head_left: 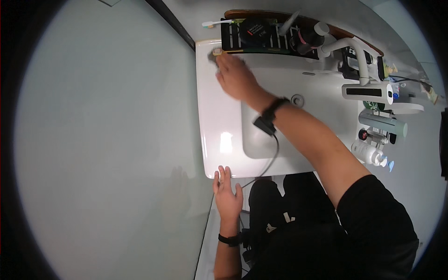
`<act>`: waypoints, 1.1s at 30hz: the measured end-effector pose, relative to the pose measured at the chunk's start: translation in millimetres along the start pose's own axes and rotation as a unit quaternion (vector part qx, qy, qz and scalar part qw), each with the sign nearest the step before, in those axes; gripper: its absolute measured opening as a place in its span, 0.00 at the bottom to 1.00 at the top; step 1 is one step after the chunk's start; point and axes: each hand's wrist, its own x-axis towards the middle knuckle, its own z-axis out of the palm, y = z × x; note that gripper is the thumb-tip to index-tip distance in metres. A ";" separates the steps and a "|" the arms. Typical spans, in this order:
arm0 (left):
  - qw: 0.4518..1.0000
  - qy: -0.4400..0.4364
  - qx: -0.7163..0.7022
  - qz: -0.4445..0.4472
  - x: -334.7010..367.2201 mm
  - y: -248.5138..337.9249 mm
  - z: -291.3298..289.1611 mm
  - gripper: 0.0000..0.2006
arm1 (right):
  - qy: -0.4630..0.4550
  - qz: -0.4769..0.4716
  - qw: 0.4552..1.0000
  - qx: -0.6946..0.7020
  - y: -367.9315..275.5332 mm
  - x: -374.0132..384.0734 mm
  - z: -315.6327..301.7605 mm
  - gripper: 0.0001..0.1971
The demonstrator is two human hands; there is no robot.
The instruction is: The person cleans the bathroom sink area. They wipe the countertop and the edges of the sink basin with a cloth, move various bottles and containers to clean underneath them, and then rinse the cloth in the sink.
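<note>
A white washbasin lies in front of me. My right hand reaches across it to the far left corner, slightly blurred. Its fingers are closed at a small pale yellowish piece with a dark grey patch around it. Most of that piece is hidden by the fingertips, and its kind does not show. My left hand rests at the basin's near left corner, fingers stretched out over the rim and holding nothing. A black band with a small box and cable sits on my right wrist.
Along the back, a black slatted rack carries a toothbrush, a round black tin and a dark bottle. A white faucet overhangs the right side, beside several bottles. A pale wall panel stands left.
</note>
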 end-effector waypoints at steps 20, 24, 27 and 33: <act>1.000 -0.007 0.004 -0.006 5.5 1.7 1.4 0.34 | -0.004 -0.049 0.998 -0.049 -4.2 32.7 18.7 0.28; 1.000 -0.011 0.012 -0.003 4.1 3.5 -2.1 0.34 | -0.003 -0.007 0.998 -0.060 -15.4 37.3 35.6 0.30; 1.000 -0.005 0.023 -0.004 1.3 0.5 0.7 0.34 | 0.006 -0.086 0.993 -0.081 -19.6 15.8 41.0 0.29; 1.000 -0.016 0.008 0.007 8.2 8.4 -0.4 0.35 | 0.049 -0.016 0.991 -0.127 -3.6 72.4 46.8 0.28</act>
